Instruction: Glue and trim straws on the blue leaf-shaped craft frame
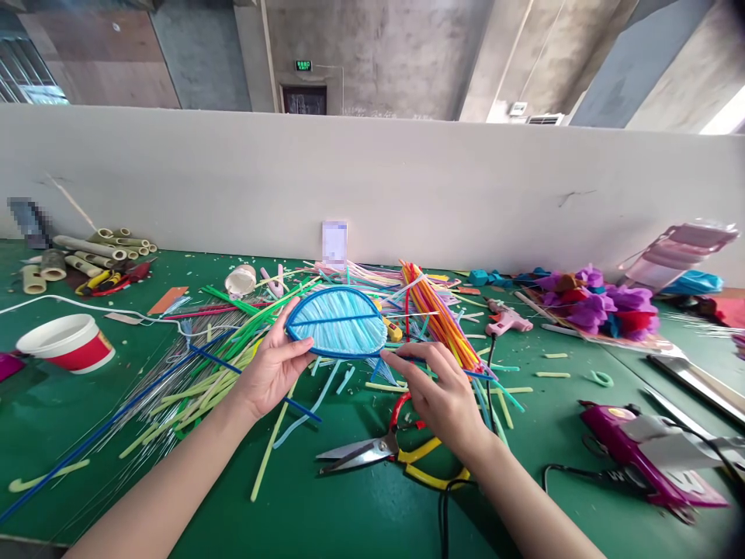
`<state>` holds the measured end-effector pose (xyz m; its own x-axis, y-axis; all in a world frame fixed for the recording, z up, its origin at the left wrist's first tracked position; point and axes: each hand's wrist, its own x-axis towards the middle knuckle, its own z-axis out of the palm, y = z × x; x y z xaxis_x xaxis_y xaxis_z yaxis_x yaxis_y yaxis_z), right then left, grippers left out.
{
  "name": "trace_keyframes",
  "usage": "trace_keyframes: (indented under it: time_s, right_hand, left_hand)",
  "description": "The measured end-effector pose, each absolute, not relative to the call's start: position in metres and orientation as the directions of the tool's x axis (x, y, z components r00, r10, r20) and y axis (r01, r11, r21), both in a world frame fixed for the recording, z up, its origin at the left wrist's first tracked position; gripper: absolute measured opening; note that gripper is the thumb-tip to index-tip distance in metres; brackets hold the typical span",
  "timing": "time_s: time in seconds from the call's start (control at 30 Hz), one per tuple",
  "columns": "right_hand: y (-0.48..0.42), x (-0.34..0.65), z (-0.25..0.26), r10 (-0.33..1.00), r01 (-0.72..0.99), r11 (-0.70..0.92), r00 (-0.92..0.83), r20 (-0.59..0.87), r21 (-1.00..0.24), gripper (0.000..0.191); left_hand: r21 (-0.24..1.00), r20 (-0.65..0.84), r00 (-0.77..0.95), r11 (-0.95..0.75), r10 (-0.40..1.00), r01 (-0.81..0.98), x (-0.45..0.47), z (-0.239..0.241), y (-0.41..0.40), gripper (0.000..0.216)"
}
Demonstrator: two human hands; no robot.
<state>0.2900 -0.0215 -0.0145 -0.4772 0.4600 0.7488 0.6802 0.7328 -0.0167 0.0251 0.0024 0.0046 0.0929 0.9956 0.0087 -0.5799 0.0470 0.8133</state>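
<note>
A leaf-shaped piece made of blue pipe cleaner [341, 326] is held up over the table. It has a dark blue rim, a dark midline and a light blue fluffy fill. My left hand [278, 361] grips its left end, thumb in front and fingers behind. At its lower right edge are the fingertips of my right hand [442, 388], closed on the rim, with the thumb hidden. Scissors [381, 449] with red and yellow handles lie partly under my right hand, blades apart. Loose green pipe cleaners [198, 396] lie beside my left forearm.
An orange, yellow and purple pipe cleaner bundle [439, 314] lies behind my right hand, near a pink glue gun [507, 318]. At left are a paper cup [67, 341] and bamboo pieces [105, 252]. Purple fabric-like flowers [611, 307] and a magenta corded device [646, 458] lie right.
</note>
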Motion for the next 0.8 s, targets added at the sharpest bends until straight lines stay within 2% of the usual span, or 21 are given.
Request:
trace_keyframes:
  time_s: [0.17,0.37,0.57,0.7,0.8]
  right_hand:
    - [-0.022,0.288,-0.011,0.431,0.671,0.742,-0.485,0.761,0.007,0.044]
    - [-0.024,0.287,-0.008,0.411,0.664,0.747,-0.484,0.773,0.019,0.042]
    - [-0.024,0.284,-0.010,0.408,0.661,0.750,-0.498,0.765,0.031,0.043]
    - [-0.021,0.284,-0.012,0.434,0.674,0.738,-0.504,0.746,0.026,0.043]
    - [-0.019,0.284,-0.013,0.450,0.693,0.721,-0.493,0.745,0.023,0.043]
  left_hand:
    - [0.800,0.010,0.109,0.057,0.994,-0.597,0.024,0.007,0.001,0.081]
    - [0.764,-0.013,0.095,0.071,0.995,-0.641,0.026,0.008,0.000,0.077]
    - [0.674,-0.083,0.094,0.125,0.992,-0.728,0.031,0.004,0.004,0.041]
    - [0.644,-0.124,0.088,0.148,0.988,-0.751,0.038,0.001,0.004,0.038]
    - [0.671,-0.109,0.108,0.154,0.988,-0.726,0.041,-0.001,0.004,0.039]
